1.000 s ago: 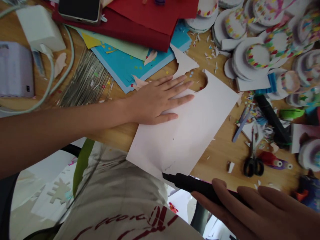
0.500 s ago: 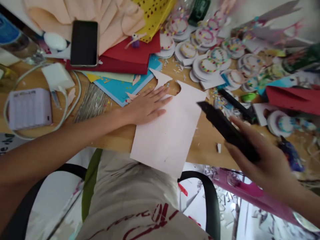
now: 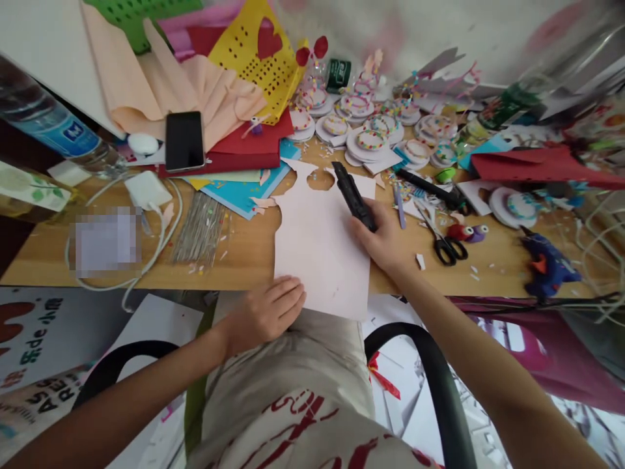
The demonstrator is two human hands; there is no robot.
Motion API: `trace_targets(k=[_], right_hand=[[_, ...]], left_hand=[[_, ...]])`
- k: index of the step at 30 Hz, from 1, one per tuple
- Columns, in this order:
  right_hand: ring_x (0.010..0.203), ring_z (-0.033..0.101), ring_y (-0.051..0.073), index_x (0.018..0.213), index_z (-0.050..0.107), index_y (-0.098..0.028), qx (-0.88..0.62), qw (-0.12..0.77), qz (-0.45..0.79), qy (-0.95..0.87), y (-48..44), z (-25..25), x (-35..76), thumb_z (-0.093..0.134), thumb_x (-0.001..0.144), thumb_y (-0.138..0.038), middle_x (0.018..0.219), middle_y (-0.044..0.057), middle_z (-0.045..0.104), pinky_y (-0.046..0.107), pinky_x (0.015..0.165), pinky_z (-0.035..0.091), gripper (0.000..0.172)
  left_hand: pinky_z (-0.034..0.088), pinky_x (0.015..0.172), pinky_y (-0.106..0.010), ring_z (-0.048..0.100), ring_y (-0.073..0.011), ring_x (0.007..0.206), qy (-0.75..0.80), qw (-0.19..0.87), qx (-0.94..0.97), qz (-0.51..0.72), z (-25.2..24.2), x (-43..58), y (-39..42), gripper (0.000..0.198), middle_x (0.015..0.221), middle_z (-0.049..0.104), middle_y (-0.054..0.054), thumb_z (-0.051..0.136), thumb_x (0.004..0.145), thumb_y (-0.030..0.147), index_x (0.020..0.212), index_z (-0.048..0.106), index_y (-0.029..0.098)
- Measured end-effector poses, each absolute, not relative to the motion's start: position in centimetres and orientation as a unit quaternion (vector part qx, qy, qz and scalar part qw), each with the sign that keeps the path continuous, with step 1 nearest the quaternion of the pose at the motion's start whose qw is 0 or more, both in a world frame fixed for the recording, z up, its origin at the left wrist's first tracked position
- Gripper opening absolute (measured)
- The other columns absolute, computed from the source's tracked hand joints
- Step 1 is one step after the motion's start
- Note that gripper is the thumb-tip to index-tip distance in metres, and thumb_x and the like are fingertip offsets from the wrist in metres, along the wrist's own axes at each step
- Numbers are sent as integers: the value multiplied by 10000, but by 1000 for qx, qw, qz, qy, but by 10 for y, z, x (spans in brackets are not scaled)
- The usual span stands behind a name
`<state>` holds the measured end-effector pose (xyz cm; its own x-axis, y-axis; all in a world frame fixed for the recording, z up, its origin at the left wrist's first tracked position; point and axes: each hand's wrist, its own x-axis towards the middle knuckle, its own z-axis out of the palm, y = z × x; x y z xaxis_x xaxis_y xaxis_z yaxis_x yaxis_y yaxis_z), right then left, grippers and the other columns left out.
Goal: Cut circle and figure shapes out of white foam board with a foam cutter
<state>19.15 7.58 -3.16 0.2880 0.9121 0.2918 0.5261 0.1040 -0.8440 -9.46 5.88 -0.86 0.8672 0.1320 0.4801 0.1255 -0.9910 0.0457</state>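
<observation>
Over the table (image 3: 247, 264)'s near edge juts white paper (image 3: 319, 244); the left hand (image 3: 273, 307) curls at its near-left corner, thumb hidden, grip unclear; the right hand (image 3: 378, 234) grasps and partly covers a black cutter (image 3: 352, 194).

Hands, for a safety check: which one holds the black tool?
The right hand: it grips the black tool over the white sheet; the left hand, at the sheet's edge, shows none.

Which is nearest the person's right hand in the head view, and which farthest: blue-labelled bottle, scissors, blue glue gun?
Nearest to the right hand first:
1. Scissors, just to its right.
2. Blue glue gun, farther right.
3. Blue-labelled bottle, far left.
</observation>
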Motion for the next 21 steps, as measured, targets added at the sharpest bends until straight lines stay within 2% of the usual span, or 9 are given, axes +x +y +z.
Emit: trace_targets(k=[8, 10, 13, 17, 21], right_hand=[[902, 617, 271, 1135, 574, -229, -646, 499, 246, -523, 76, -33, 193, 648, 779, -349, 957, 69, 649, 410, 670, 524, 382], [848, 618, 255, 1125, 582, -234, -647, 505, 260, -509, 76, -33, 192, 668, 762, -335, 909, 55, 646, 382, 628, 513, 386], [662, 587, 198, 1099, 595, -243, -644, 523, 290, -477, 74, -32, 190, 702, 734, -335, 773, 8, 614, 324, 523, 465, 392], [422, 425, 118, 1057, 587, -253, -622, 571, 316, -433, 75, -12, 192, 694, 749, -375, 578, -76, 487, 262, 398, 328, 348], [407, 363, 93, 945, 555, -261, -575, 652, 269, -415, 78, 36, 196, 644, 813, -363, 554, -92, 436, 243, 395, 263, 190]], left_hand=[[568, 949, -375, 692, -271, 1033, 57, -13, 963, 263, -14, -96, 59, 199, 1012, 746, -138, 525, 906, 46, 1067, 641, 27], [568, 956, -376, 690, -270, 1039, 56, -10, 962, 266, -17, -96, 60, 194, 1011, 745, -140, 542, 901, 52, 1065, 643, 28], [577, 948, -387, 693, -283, 1029, 40, -16, 961, 274, -14, -95, 60, 184, 996, 741, -149, 579, 878, 55, 1042, 653, 15], [582, 950, -403, 694, -280, 1021, 15, -41, 949, 312, 21, -92, 69, 194, 978, 738, -164, 528, 892, 49, 1028, 659, 1], [590, 934, -366, 699, -251, 990, 25, -75, 918, 388, 84, -86, 96, 174, 927, 738, -157, 548, 896, 70, 1018, 652, 2]])
